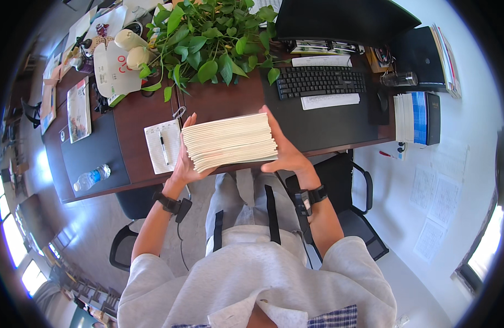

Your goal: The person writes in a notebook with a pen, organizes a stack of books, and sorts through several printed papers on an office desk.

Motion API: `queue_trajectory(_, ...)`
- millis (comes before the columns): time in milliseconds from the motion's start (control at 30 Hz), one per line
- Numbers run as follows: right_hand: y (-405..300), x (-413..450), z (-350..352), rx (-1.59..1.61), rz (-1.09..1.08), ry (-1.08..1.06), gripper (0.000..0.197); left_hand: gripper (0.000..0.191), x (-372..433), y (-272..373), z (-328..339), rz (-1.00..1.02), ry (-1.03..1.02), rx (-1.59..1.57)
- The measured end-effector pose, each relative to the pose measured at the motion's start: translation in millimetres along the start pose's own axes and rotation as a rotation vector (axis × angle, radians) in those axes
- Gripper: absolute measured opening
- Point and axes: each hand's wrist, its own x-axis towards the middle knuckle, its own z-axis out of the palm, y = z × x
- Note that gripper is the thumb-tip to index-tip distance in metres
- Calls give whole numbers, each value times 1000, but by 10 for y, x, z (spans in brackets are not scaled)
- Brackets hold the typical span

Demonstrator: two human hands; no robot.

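Note:
A thick stack of thin cream-paged booklets [231, 141] is at the front edge of the dark wooden desk [227, 100], its page edges facing me. My left hand [188, 162] presses against the stack's left end, with the fingers partly hidden behind and under it. At the right end, my right hand [286, 149] lies along the side, thumb toward me and fingers pointing away. Some booklets in the lower part jut out unevenly to the right. Just left of the stack lies a lined notepad [153, 141] with a black-and-white pen [163, 148] on it.
A leafy potted plant [215, 41] spreads across the back. Right of it are a black keyboard [321, 81], a monitor [346, 18] and upright books [418, 117]. A water bottle [92, 177] lies at the left. Black chairs [350, 197] stand below the desk edge.

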Motion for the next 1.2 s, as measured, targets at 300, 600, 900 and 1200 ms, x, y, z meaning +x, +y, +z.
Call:
queue_trajectory(300,-43,151,204,-69,-159,135,91,90,-7,-7,35,28,7,-61)
queue_trajectory(600,12,382,186,232,64,274,65,79,38,77,-55,64,-27,-88)
queue_trajectory(900,147,495,1,345,-32,237,62,81,1,118,-32,29,-14,-186)
queue_trajectory(1200,101,634,137,258,-23,402,57,88,-94,-165,19,39,-104,42)
